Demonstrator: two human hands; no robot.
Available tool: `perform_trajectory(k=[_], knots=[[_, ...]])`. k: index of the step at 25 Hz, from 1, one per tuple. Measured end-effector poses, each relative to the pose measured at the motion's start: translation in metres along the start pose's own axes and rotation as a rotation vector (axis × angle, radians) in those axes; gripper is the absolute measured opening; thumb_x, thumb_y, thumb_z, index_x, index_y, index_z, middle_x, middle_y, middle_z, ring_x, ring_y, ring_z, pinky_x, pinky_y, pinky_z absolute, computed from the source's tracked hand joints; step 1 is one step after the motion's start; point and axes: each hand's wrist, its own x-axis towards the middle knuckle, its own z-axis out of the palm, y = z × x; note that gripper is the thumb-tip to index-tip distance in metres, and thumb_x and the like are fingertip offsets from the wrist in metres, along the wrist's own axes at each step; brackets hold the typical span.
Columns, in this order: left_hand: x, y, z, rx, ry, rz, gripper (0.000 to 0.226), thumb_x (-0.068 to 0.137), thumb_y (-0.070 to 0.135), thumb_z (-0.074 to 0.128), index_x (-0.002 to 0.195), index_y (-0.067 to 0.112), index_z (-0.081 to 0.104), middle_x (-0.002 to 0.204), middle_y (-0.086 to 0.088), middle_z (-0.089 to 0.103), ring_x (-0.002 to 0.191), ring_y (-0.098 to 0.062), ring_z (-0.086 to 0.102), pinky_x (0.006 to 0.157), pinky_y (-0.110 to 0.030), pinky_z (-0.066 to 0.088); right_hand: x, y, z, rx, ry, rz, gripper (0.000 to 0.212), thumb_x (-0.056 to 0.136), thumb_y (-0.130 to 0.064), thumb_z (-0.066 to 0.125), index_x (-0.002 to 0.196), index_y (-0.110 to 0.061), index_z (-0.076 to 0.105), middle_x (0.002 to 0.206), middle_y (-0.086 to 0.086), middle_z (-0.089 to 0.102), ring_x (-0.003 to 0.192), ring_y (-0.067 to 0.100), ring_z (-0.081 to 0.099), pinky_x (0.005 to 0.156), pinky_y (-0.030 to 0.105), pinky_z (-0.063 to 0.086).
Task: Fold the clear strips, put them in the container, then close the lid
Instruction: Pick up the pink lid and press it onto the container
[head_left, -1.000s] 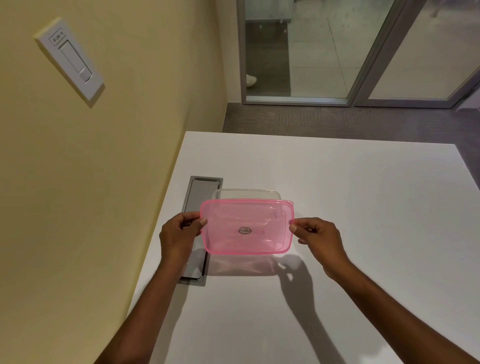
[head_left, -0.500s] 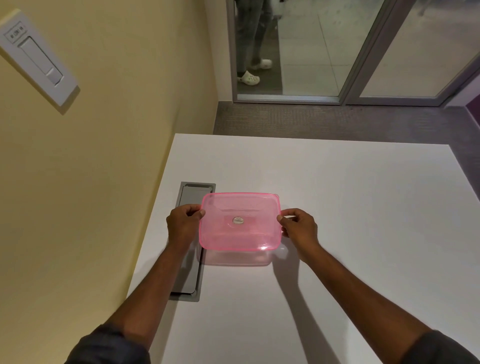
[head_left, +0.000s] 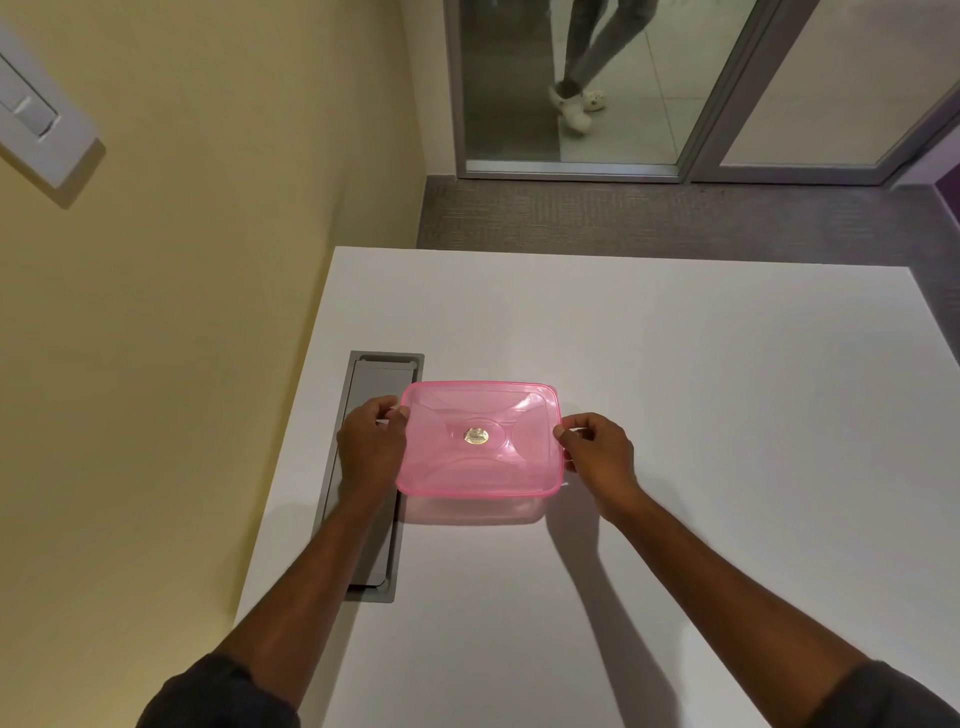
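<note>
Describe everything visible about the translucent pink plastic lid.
The translucent pink plastic lid is a rounded rectangle with a raised rim, moulded ridges and a small oval gold sticker at its centre. It lies roughly level on the clear container on the white table. The left hand and right hand pinch its short edges.

The pink lid (head_left: 480, 439) covers the container (head_left: 475, 509), so only a pale strip of its near wall shows below the fingertips, and its contents cannot be made out. The print on the lid's small oval label (head_left: 475, 436), midway between both thumbs, is too small to read.
</note>
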Motion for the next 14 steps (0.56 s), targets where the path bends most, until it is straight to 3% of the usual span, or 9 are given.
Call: perform_trajectory(k=[3, 6, 10, 14], knots=[[0.01, 0.0, 0.014, 0.074, -0.01, 0.1, 0.039, 0.108, 0.033, 0.056, 0.143, 0.017, 0.065, 0.128, -0.011, 0.07, 0.112, -0.028, 0.068, 0.098, -0.043, 0.056, 0.002, 0.002, 0.001, -0.011, 0.0, -0.005, 0.001, 0.092, -0.024, 0.076, 0.091, -0.024, 0.075, 0.081, 0.0, 0.078, 0.077, 0.03, 0.078, 0.079, 0.053, 0.067], [0.013, -0.007, 0.027, 0.232, -0.042, 0.161, 0.044, 0.111, 0.046, 0.042, 0.148, 0.026, 0.057, 0.128, -0.011, 0.065, 0.115, -0.033, 0.066, 0.095, -0.047, 0.055, 0.004, 0.005, 0.002, -0.011, -0.006, -0.005, 0.002, 0.092, -0.024, 0.076, 0.091, -0.025, 0.075, 0.08, -0.002, 0.078, 0.075, 0.028, 0.078, 0.078, 0.053, 0.067], [0.014, -0.017, 0.034, 0.336, -0.009, 0.219, 0.04, 0.112, 0.052, 0.027, 0.135, 0.036, 0.055, 0.111, -0.005, 0.059, 0.097, -0.035, 0.067, 0.079, -0.041, 0.052, 0.006, 0.007, 0.004, -0.028, -0.003, -0.027, 0.004, 0.093, -0.025, 0.075, 0.09, -0.027, 0.074, 0.079, -0.004, 0.078, 0.071, 0.023, 0.078, 0.078, 0.051, 0.068], [0.021, -0.018, 0.037, 0.365, -0.007, 0.237, 0.034, 0.113, 0.048, 0.025, 0.121, 0.03, 0.053, 0.104, -0.006, 0.059, 0.09, -0.036, 0.065, 0.076, -0.041, 0.051, 0.01, 0.008, 0.004, -0.051, 0.004, -0.047, 0.004, 0.093, -0.024, 0.075, 0.09, -0.026, 0.073, 0.081, -0.002, 0.077, 0.073, 0.024, 0.077, 0.076, 0.053, 0.067]])
